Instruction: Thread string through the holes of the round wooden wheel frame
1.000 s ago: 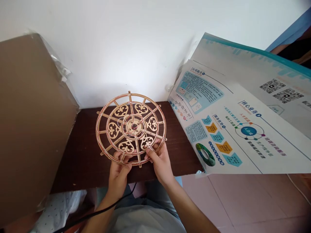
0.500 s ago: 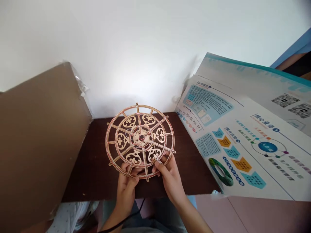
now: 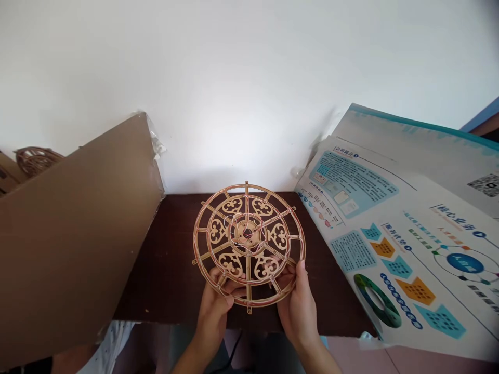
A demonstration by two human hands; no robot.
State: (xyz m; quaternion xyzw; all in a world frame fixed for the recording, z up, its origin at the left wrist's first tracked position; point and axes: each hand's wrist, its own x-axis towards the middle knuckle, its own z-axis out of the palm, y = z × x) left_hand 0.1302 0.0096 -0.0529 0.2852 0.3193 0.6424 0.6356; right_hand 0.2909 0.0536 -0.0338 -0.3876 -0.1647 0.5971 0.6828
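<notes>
"Two hands on it, we'd say. Where's our round tan fretwork wooden wheel [image 3: 245, 232]?"
"Over the near edge of the dark brown worktop [image 3: 163, 270], between a brown cardboard sheet [image 3: 74, 234] and a printed blue-and-white leaflet [image 3: 390, 249]."
"Grip?"
"Our left hand [image 3: 210, 327] and right hand [image 3: 298, 317] clasp its lower rim."

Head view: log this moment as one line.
left hand holds laser-cut wooden wheel | right hand holds rim | under: wooden shelf | beside: cardboard sheet, printed brochure
</notes>
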